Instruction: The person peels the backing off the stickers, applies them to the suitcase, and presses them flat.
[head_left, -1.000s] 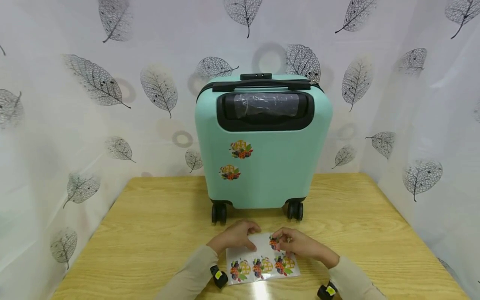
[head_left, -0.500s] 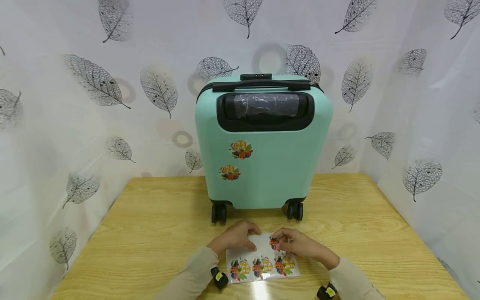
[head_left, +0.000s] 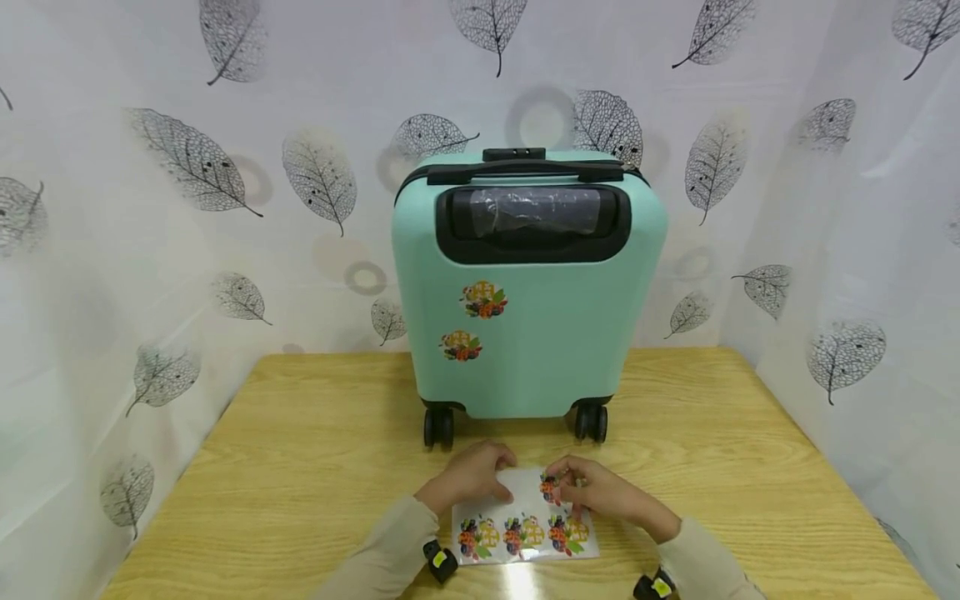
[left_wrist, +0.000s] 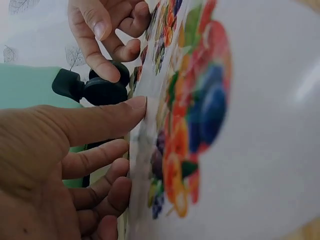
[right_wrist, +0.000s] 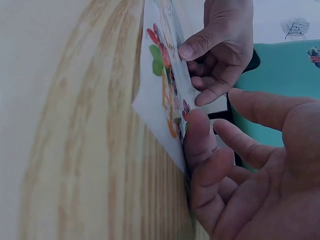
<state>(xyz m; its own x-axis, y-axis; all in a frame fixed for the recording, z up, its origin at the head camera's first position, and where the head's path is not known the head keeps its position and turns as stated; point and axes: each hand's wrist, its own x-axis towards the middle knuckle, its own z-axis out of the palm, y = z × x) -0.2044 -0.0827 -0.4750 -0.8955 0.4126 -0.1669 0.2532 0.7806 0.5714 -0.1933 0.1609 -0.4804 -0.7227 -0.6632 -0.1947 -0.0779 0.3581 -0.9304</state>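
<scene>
A white sticker sheet (head_left: 487, 507) lies on the wooden table, with three fruit stickers (head_left: 522, 535) along its near row and one fruit sticker (head_left: 550, 488) at its far right. My left hand (head_left: 471, 477) rests at the sheet's far left, thumb extended onto its surface; in the left wrist view the thumb (left_wrist: 107, 119) touches the sheet and the fingers are loosely bent. My right hand (head_left: 600, 490) is at the far-right sticker. Its bent fingers (right_wrist: 200, 140) touch the sheet's edge in the right wrist view; no lifted sticker shows between them.
A mint-green suitcase (head_left: 555, 333) stands upright behind the hands, on black wheels (head_left: 438, 427). Two fruit stickers (head_left: 483, 299) are on its left front. The wooden table (head_left: 315, 467) extends to both sides. A leaf-print curtain (head_left: 315, 75) surrounds the back and sides.
Both hands keep nearly the same places on the sheet. The left hand shifts very slightly, and the whole head view drifts a little.
</scene>
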